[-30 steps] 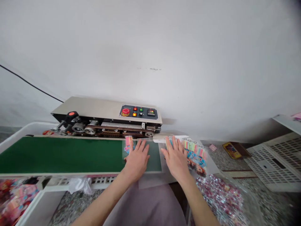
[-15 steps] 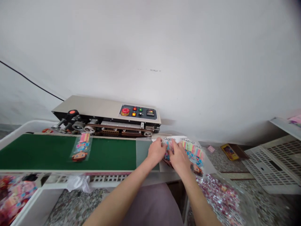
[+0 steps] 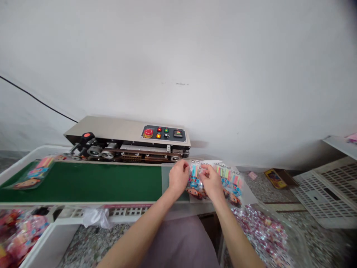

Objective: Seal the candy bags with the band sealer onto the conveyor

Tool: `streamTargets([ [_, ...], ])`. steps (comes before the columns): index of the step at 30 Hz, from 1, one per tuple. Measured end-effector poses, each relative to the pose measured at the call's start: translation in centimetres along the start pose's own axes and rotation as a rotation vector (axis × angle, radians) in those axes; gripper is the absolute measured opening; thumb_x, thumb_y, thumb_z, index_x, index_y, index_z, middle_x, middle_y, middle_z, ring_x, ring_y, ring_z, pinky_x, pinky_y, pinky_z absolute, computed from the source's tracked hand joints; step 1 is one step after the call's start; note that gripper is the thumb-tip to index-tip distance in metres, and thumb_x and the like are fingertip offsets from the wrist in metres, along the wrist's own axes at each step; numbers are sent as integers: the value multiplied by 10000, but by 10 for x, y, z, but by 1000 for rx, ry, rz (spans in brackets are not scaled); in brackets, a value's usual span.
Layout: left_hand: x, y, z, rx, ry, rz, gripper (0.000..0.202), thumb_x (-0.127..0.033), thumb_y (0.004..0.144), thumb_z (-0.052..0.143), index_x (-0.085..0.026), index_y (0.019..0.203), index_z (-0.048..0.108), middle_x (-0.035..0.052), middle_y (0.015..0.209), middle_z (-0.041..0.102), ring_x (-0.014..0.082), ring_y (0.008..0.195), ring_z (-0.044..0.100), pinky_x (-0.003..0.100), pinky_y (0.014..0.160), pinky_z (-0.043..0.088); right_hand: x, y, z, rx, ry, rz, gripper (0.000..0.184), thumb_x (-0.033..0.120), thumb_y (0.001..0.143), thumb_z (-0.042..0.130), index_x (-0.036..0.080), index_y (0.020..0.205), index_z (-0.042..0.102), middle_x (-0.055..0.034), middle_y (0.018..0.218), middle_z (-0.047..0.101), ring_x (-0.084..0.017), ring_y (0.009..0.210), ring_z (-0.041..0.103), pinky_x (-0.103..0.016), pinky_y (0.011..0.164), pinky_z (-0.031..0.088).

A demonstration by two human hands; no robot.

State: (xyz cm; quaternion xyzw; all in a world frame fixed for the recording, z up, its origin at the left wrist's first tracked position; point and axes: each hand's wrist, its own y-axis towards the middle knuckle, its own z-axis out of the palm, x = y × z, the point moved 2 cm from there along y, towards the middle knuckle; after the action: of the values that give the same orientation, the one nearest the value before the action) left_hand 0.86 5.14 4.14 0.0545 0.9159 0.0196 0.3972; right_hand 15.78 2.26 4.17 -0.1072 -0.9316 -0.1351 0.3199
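My left hand (image 3: 178, 178) and my right hand (image 3: 212, 182) are both closed on one clear candy packet (image 3: 194, 181) with coloured sticks and a cartoon face, held at the right end of the green conveyor belt (image 3: 92, 181). Just right of it lies a stack of similar packets (image 3: 232, 182). Another packet (image 3: 32, 175) rides at the far left end of the belt. Behind the belt stands the band sealer machine (image 3: 128, 140) with its control panel (image 3: 164, 133).
A clear bag of small wrapped candies (image 3: 262, 232) lies at my lower right. White slotted crates (image 3: 329, 190) stand at the right. A bin of finished packets (image 3: 16, 232) sits lower left. A small yellow box (image 3: 275, 177) lies on the speckled counter.
My left hand left the belt and joined the right hand on a packet from the stack. The earlier packet travelled left along the belt to its far end.
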Motion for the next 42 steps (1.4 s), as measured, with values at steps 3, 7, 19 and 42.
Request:
streamTargets([
  [3,5,-10,-7,-42,51,57,287,-166,947,521,-171,1225,593,106,1274,625,232,1167,589,359,994,461,17,6,9,11,-32,-14,477,141,802,446,148,1250,609,-35,816,685,-207,785,637,-300,745,463],
  [7,11,-28,-4,70,189,255,335,-239,973,515,-162,1290,594,125,1432,557,277,1337,487,444,1106,400,34,5,7,55,-270,-113,417,111,880,429,185,1232,639,-82,1033,720,-219,930,644,-306,813,437],
  [19,43,-40,2,133,509,491,560,-440,1050,292,-198,1554,326,79,1644,265,276,1532,194,698,1193,99,11,-45,-3,13,-693,-373,328,254,956,525,212,1250,663,-111,1406,595,-359,1352,406,-523,1071,313],
  [42,17,-68,-11,386,440,462,611,-462,1034,373,-142,1553,330,127,1637,214,303,1533,183,702,1202,38,39,44,27,342,-436,-362,394,5,807,448,208,971,744,-55,1017,694,-199,1004,585,-298,855,395],
])
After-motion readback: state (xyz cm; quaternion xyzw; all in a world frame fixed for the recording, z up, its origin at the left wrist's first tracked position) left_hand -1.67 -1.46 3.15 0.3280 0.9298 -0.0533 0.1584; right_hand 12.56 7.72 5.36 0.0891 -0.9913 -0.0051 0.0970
